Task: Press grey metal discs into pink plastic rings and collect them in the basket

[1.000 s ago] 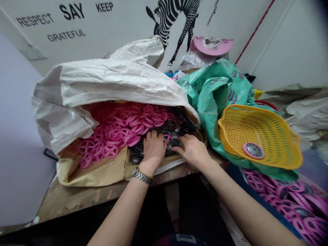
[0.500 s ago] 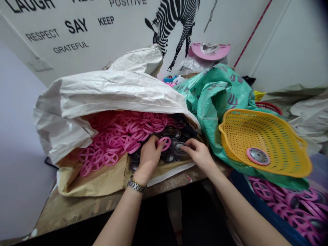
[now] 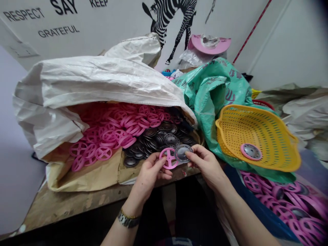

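Note:
My left hand (image 3: 150, 174) pinches a pink spoked ring (image 3: 168, 158) by its edge. Right beside it, my right hand (image 3: 205, 164) pinches a dark metal disc (image 3: 183, 152), and the two parts nearly touch. Both are held just in front of an open white sack (image 3: 97, 85) lying on its side. The sack spills a heap of pink rings (image 3: 115, 128) on the left and dark metal discs (image 3: 159, 140) on the right. A watch sits on my left wrist.
A yellow perforated basket (image 3: 258, 131) at the right holds one assembled pink-and-metal disc (image 3: 250, 151) and rests on a green plastic bag (image 3: 217, 92). More assembled pink pieces (image 3: 289, 205) fill a bin at the lower right. The sack lies on a worn wooden tabletop (image 3: 64, 205).
Both hands came out of the heap in the sack and drew back toward me, the left now with a pink ring, the right with a metal disc.

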`<state>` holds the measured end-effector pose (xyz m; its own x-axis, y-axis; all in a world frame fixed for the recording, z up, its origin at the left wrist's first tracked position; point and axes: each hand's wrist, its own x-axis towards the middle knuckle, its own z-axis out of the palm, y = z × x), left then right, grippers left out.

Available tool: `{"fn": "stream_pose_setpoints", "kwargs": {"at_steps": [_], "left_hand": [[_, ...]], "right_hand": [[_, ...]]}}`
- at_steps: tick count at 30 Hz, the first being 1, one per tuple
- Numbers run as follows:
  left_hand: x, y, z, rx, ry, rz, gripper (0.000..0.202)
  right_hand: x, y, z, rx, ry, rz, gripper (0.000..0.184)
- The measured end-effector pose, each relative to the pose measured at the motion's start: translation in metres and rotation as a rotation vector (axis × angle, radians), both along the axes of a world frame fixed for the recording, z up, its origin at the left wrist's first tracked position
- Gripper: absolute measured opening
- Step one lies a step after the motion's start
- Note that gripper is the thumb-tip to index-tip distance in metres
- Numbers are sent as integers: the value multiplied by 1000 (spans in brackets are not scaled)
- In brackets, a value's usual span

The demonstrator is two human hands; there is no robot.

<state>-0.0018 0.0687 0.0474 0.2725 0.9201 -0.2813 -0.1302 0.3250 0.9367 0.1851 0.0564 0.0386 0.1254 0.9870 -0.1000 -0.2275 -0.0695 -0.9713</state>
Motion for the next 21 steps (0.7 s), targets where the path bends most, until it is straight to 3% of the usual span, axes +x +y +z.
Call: {"fn": "stream_pose_setpoints", "kwargs": {"at_steps": [5,10,13,16,21], "left_hand": [[4,-9,-2,5,-22,-31,41],[6,-17,-2,82,-13,-85,31],[5,-20,-3,127,17,-153,28],[5,-22,-4,188,75,-216,27],[8,-25,-5,360,244,-217,24]], "right_hand": [[-9,-10,-8,-22,-31,87,32],[-9,-13,-12,73,-190,44,33],[-6,-16,-10,111,-271,116,29],[-5,-21,-9,111,-227,186,19],[-11,-30,-7,98,-151,148,13]]}}
